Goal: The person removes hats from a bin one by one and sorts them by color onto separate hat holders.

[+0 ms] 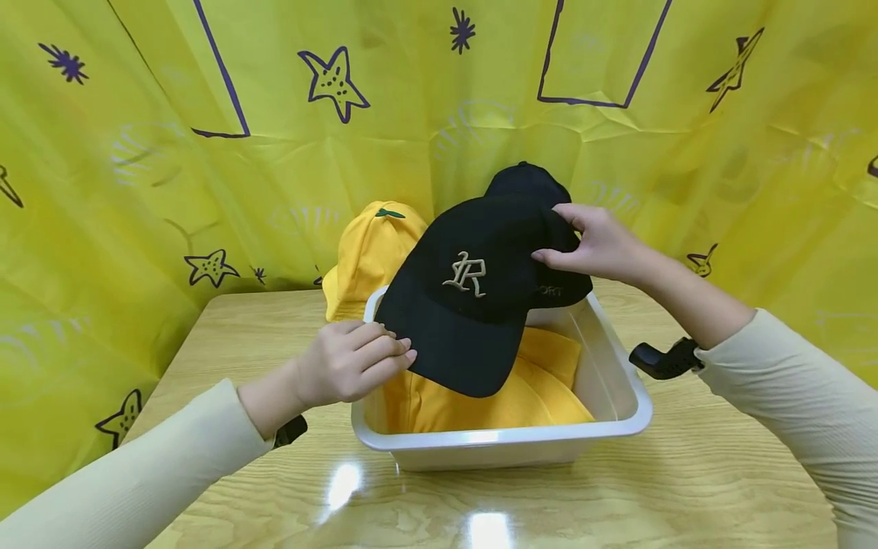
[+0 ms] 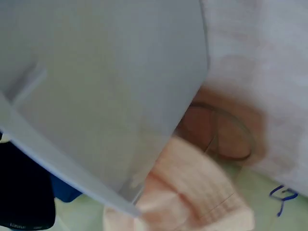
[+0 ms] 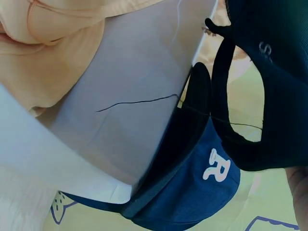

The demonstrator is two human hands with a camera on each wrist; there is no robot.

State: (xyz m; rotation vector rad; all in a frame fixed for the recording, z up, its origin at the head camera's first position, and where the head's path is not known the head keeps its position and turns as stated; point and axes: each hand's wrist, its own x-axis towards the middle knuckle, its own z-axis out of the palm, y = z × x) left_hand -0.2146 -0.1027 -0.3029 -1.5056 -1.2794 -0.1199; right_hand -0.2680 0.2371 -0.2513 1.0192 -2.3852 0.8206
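A black cap with a beige embroidered letter is held up over a white plastic basin, its brim slanting down towards the front. My left hand pinches the brim's left edge. At the cap's other end, my right hand grips the side near the back between thumb and fingers. The right wrist view shows the strap and back opening of this black cap. Inside the basin lie yellow caps, partly covered by the black cap. The left wrist view mostly shows the basin wall.
Behind the basin at left stands a yellow cap with a green leaf detail. A dark cap, with a white R in the right wrist view, is behind the basin. Beneath is a wooden table; a yellow patterned curtain hangs behind.
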